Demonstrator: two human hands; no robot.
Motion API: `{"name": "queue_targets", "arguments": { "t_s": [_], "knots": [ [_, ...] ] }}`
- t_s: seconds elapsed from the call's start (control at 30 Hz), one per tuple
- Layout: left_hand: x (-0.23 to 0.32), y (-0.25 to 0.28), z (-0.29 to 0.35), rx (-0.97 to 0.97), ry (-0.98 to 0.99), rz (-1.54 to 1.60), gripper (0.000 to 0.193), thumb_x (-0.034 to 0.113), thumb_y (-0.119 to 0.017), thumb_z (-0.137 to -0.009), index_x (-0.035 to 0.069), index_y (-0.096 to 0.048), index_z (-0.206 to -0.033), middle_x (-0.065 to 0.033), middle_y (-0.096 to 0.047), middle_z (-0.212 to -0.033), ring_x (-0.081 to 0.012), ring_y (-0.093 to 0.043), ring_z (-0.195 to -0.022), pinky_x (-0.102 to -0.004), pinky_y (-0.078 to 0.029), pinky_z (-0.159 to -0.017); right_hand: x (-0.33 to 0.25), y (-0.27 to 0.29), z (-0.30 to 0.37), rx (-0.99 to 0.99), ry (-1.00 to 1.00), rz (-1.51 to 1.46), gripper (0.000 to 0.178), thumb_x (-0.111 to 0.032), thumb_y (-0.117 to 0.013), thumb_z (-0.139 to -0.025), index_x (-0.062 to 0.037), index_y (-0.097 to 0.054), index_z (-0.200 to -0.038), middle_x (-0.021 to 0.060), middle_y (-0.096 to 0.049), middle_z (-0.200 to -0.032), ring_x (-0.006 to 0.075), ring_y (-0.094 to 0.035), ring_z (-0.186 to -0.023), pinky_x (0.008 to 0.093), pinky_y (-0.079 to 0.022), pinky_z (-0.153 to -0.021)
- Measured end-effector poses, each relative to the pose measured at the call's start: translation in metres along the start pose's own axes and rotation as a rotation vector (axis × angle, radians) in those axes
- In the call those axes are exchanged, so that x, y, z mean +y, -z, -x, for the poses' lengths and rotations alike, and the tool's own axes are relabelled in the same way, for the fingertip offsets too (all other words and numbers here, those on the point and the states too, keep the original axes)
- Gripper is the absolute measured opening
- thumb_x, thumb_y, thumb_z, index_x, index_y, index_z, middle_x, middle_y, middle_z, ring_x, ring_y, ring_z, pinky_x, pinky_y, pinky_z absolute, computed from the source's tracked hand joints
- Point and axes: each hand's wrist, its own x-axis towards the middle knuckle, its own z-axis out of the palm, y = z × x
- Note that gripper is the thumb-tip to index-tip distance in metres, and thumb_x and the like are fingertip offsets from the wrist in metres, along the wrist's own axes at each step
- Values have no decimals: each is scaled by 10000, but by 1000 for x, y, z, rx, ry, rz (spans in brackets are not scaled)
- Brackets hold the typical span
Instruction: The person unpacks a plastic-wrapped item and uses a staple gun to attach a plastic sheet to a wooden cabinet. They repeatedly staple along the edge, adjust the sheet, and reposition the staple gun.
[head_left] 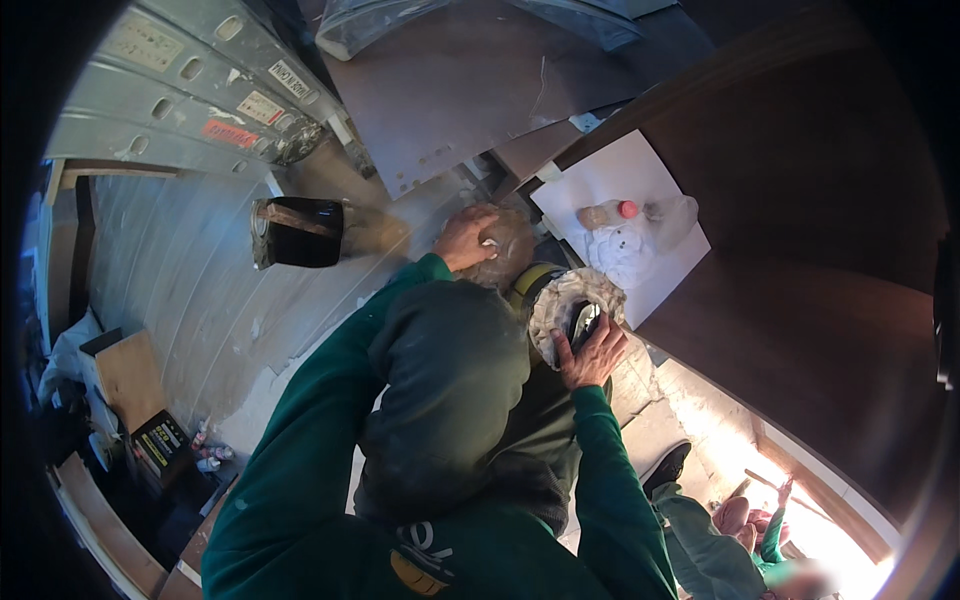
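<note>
My hands are apart from each other. Left hand (467, 238) is up ahead of my knee (450, 335), fingers curled at a round, brownish, see-through thing (513, 250) with a small pale bit by the fingertips; can't tell if I'm actually gripping it. Right hand (596, 353) is at the near right side of a crumpled, crusty pale ring (548, 308), thumb and fingers around a dark shiny piece (584, 320) in the middle of it. Can't tell how tight that hold is either. There's a yellow band (536, 277) just beside the ring.

Past that, a white sheet (577, 194) has a clear plastic bottle (668, 225) with a red cap (628, 209) lying on it, next to a big dark brown panel (790, 160). Off to my left a black container (305, 235) sits on the floor (200, 280), then metal rails (175, 95) further up. Lower left: a black box (160, 442) near some small bottles (211, 456). Someone else (705, 550) is over at lower right.
</note>
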Motion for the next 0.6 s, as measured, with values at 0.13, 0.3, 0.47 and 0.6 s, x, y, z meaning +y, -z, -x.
{"name": "queue_targets", "arguments": {
  "t_s": [0.13, 0.3, 0.47, 0.6],
  "knots": [
    [-28, -24, 1, -67, -5, 24, 638, 273, -748, -720, 90, -546, -1297, -168, -441, -1350, -346, -445, -1233, -462, -380, -1032, -3, 2, -2, -4, 10, -8, 907, -625, -650, -745, 9, -390, -1339, 230, -438, -1228, 400, -398, -1122, 520, -309, -998],
    [-51, -25, 38, -202, 224, 85, 621, 327, -808, -676, 80, -570, -1194, -188, -484, -1187, -374, -508, -1108, -448, -424, -958, -3, 3, -3, 5, -5, -4, 892, -619, -649, -743, 9, -404, -1327, 222, -448, -1221, 391, -406, -1113, 509, -316, -993],
    [-86, -48, 81, -124, 355, 103, 549, 327, -837, -637, 65, -604, -1060, -203, -490, -1126, -373, -531, -1065, -444, -452, -890, -2, 0, -3, -15, 13, -45, 907, -599, -672, -741, 13, -366, -1336, 245, -418, -1208, 414, -390, -1112, 536, -299, -997],
    [-63, -34, 68, 289, 121, -23, 303, 243, -726, -735, 22, -613, -909, -185, -555, -866, -372, -583, -799, -432, -470, -697, 1, 1, -3, -27, 3, -16, 911, -602, -665, -745, 28, -366, -1332, 251, -420, -1199, 414, -388, -1108, 534, -299, -997]
  ]
}}
